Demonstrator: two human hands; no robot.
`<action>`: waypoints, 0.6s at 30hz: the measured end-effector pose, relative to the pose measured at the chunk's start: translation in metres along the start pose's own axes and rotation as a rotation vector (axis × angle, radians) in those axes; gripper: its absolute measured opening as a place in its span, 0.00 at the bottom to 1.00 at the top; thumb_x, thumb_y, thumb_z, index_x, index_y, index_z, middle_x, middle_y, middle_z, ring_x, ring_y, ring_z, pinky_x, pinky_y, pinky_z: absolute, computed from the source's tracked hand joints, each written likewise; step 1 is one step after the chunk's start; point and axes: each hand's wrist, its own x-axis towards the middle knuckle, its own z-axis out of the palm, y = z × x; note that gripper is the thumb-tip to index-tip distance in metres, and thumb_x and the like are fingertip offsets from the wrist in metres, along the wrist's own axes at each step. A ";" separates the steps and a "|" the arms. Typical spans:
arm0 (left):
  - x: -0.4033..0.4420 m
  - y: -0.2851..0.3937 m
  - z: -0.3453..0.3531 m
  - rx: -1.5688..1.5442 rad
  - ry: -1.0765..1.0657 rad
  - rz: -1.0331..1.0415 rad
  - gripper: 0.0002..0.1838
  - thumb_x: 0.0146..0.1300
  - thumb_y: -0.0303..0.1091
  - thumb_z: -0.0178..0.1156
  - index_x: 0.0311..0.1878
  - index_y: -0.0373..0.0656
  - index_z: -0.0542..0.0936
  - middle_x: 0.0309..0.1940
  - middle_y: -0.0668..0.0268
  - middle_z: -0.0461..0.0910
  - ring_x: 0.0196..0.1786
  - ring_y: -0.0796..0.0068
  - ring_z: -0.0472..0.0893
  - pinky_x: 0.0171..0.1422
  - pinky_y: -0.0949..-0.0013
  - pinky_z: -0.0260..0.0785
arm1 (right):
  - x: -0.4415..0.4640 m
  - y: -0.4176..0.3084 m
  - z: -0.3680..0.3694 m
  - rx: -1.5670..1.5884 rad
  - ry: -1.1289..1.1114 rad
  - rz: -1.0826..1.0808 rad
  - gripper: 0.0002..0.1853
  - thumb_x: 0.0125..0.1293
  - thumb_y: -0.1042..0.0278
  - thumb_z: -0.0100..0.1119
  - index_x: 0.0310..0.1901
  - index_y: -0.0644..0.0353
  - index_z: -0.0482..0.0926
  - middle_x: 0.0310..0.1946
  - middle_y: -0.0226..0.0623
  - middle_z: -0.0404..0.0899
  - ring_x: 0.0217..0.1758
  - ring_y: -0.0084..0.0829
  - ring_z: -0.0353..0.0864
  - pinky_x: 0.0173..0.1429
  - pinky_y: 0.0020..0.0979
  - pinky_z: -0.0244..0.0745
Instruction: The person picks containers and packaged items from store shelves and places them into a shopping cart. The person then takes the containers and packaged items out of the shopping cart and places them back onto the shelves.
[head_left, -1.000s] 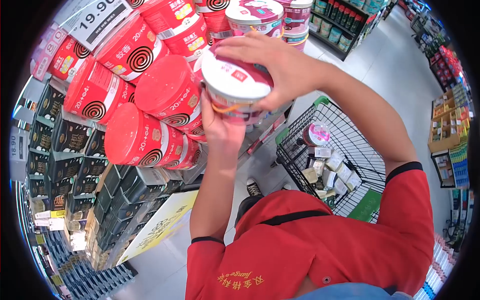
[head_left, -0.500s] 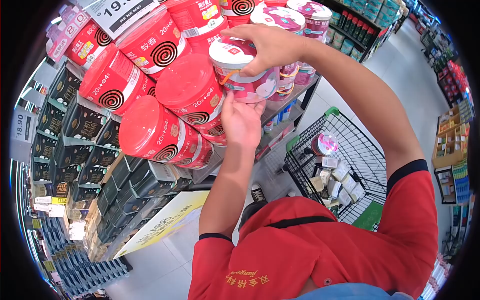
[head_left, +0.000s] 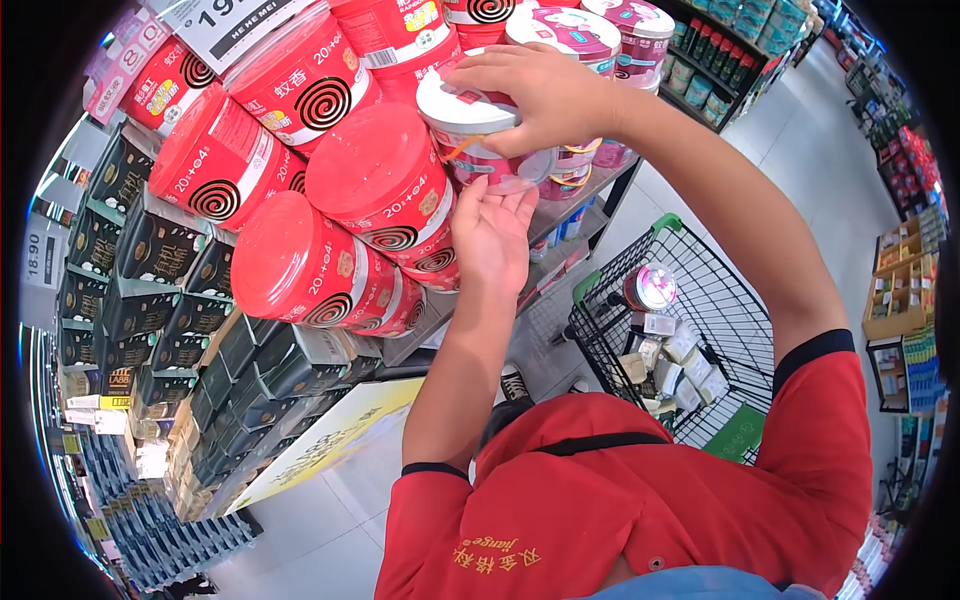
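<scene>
Two hands, head view: both are at one pink-and-white tub, which sits at the front of the display shelf, beside the red tubs.
Right hand: grasping the tub from above, fingers across its white lid, thumb down the near side.
Left hand: palm up, fingers loosely spread and closed on nothing, at the tub's lower front; whether the fingertips carry any weight cannot be told.
Tub's shift: a second ago it was clasped in both hands nearer the person; now it is farther in, beside the stack, and the left palm has opened.
Load: probably less on the left hand now, more on the right hand or the shelf.
Cart: holds another tub and small white packs.
</scene>
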 end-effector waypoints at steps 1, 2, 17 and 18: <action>-0.001 0.001 0.007 -0.007 0.020 0.012 0.19 0.69 0.39 0.47 0.59 0.42 0.68 0.53 0.60 0.75 0.59 0.63 0.73 0.67 0.53 0.62 | 0.000 -0.007 -0.001 -0.050 0.015 -0.014 0.39 0.47 0.51 0.67 0.64 0.52 0.72 0.62 0.45 0.73 0.66 0.44 0.71 0.67 0.44 0.66; -0.001 0.001 0.012 -0.013 0.040 0.024 0.19 0.69 0.38 0.46 0.60 0.41 0.68 0.54 0.59 0.75 0.59 0.61 0.74 0.67 0.52 0.62 | 0.001 -0.014 0.000 -0.100 0.029 -0.028 0.36 0.49 0.52 0.67 0.62 0.52 0.73 0.59 0.43 0.76 0.64 0.43 0.73 0.66 0.44 0.67; 0.003 -0.012 0.008 -0.042 0.015 0.090 0.15 0.69 0.37 0.49 0.54 0.41 0.73 0.52 0.61 0.76 0.56 0.63 0.77 0.60 0.54 0.73 | 0.007 -0.050 0.028 -0.224 0.353 -0.054 0.06 0.51 0.65 0.59 0.28 0.57 0.77 0.28 0.35 0.81 0.31 0.38 0.84 0.31 0.36 0.79; 0.003 -0.011 0.007 -0.044 -0.020 0.098 0.15 0.69 0.37 0.49 0.54 0.41 0.72 0.52 0.61 0.76 0.56 0.63 0.77 0.60 0.54 0.73 | 0.008 -0.050 0.027 -0.190 0.385 -0.017 0.06 0.51 0.65 0.59 0.27 0.57 0.77 0.27 0.34 0.81 0.31 0.38 0.84 0.30 0.37 0.79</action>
